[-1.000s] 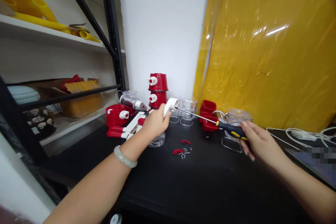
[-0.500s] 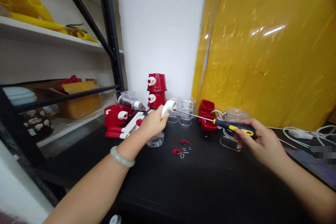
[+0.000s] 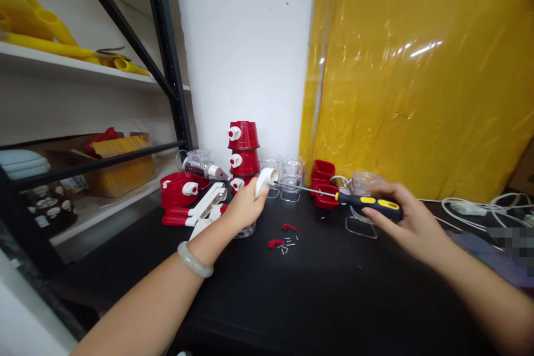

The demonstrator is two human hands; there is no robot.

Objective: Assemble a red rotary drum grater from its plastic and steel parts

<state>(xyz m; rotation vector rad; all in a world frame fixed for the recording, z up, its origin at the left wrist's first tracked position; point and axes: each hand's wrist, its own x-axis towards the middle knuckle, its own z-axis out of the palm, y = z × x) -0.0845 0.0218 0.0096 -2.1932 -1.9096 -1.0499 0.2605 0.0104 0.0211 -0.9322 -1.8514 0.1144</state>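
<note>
My left hand (image 3: 245, 207) is closed around a white plastic crank handle (image 3: 267, 178), its round socket end facing right. My right hand (image 3: 411, 231) grips a screwdriver (image 3: 369, 204) by its black and yellow handle. The screwdriver's long shaft runs leftward, and its tip is at the socket of the white piece; how deep it sits I cannot tell. Below, on the black table (image 3: 317, 289), lie two small red plastic levers (image 3: 275, 243) and several small screws (image 3: 287, 246). More white crank handles with red grips (image 3: 177, 217) lie left of my left hand.
A stack of red grater bases (image 3: 244, 161) stands by the wall, with another red base (image 3: 177, 189) to its left. Clear plastic parts (image 3: 292, 169) and red containers (image 3: 323, 181) sit behind the screwdriver. White cables (image 3: 471, 206) lie at right; a black-framed shelf (image 3: 167, 67) rises at left.
The camera view has shifted slightly, so the scene sits a little further left. Both hands keep their holds, and the screwdriver tip stays at the socket.
</note>
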